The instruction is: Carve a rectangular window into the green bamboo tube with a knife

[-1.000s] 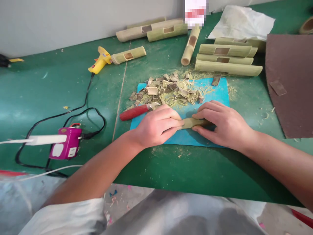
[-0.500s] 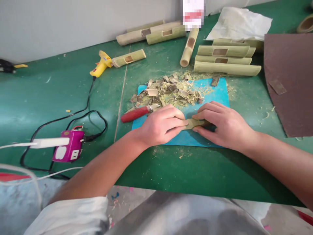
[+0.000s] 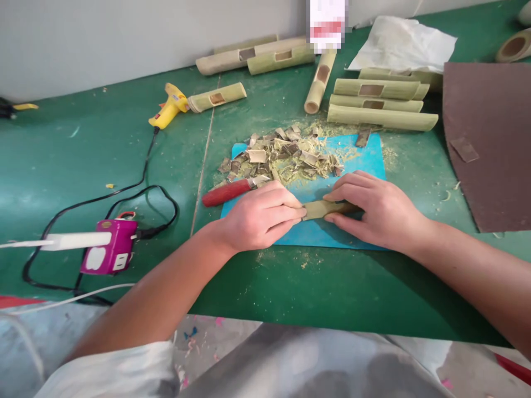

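Observation:
Low over the blue mat (image 3: pixel 286 236) I hold a short bamboo piece (image 3: pixel 317 210) between both hands. Its right part lies in my right hand (image 3: pixel 379 213), thumb below and fingers above, closed on it. My left hand (image 3: pixel 265 213) is pinched round the left end, which its fingers hide. A thin dark edge shows at those left fingertips; what it belongs to I cannot make out. Just beyond my left hand lies a red-handled knife (image 3: pixel 228 192), its blade pointing right. Bamboo chips and shavings (image 3: pixel 286 152) are heaped behind it on the mat.
Bamboo tubes with cut-out windows (image 3: pixel 375 88) lie at the back, some under white tissue (image 3: pixel 402 44). A brown sheet (image 3: pixel 489 138) that looks like sandpaper lies right. On the left are a yellow glue gun (image 3: pixel 169 106), its black cord, and a purple power adapter (image 3: pixel 110 246).
My left hand has slid left along the bamboo piece, baring more of its surface. My right hand keeps its grip. The whole view has shifted slightly.

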### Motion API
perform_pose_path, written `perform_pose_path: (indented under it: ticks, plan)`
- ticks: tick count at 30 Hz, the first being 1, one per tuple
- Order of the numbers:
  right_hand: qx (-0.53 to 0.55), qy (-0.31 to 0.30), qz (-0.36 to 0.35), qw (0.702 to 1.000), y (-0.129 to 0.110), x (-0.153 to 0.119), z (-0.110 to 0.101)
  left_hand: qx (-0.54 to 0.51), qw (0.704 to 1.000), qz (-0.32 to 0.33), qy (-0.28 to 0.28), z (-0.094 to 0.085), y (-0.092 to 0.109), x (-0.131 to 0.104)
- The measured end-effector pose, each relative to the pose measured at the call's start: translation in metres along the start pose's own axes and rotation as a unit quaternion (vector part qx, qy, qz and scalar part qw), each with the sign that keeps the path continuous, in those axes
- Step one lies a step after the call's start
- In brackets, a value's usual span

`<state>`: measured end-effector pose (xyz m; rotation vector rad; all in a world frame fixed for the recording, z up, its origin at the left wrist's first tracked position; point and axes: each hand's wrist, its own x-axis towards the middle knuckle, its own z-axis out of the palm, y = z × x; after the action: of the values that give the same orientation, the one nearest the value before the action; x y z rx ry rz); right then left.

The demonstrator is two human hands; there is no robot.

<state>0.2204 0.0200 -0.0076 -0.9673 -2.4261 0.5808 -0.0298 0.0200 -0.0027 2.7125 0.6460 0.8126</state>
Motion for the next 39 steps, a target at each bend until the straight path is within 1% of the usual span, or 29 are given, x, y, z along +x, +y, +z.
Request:
perform_pose_path:
  ticks: [2, 7, 13, 18, 26, 30, 33, 35, 39]
  plan:
    - [-0.002, 0.004, -0.004, 1.000, 0.0001, -0.0004, 0.0005, 0.009, 1.000, 0.003, 0.001, 0.0016, -0.0004, 0.0012]
    - [0.001, 0.003, -0.004, 1.000, 0.0005, -0.0001, 0.0009, 0.023, 0.999, 0.033, 0.000, 0.0036, -0.0003, 0.0020]
    - [-0.003, 0.008, 0.001, 1.000, 0.0006, 0.0008, 0.0004, 0.103, 0.994, 0.038, -0.002, 0.0019, 0.0065, 0.0017]
    - [0.000, -0.003, 0.000, 1.000, 0.0006, 0.0010, -0.0007, 0.091, 0.994, 0.060, 0.001, -0.0002, 0.0061, -0.0011]
    - [0.008, -0.001, 0.000, 1.000, 0.0011, 0.0019, -0.0003, 0.074, 0.995, 0.062, 0.009, 0.0042, 0.0053, -0.0008]
    - [0.004, -0.008, -0.001, 1.000, 0.0019, 0.0021, -0.0005, 0.083, 0.995, 0.057, 0.021, 0.0039, 0.0050, -0.0034]
    - [0.001, -0.001, 0.005, 1.000, 0.0020, 0.0023, -0.0005, 0.080, 0.995, 0.062, 0.013, 0.0041, 0.0044, -0.0028]
    - [0.003, -0.007, 0.004, 1.000, 0.0022, 0.0023, -0.0005, 0.080, 0.995, 0.065, 0.011, 0.0025, 0.0047, -0.0027]
    - [0.007, -0.009, 0.006, 1.000, 0.0022, 0.0028, -0.0005, 0.102, 0.992, 0.070, 0.020, 0.0006, 0.0049, -0.0020]
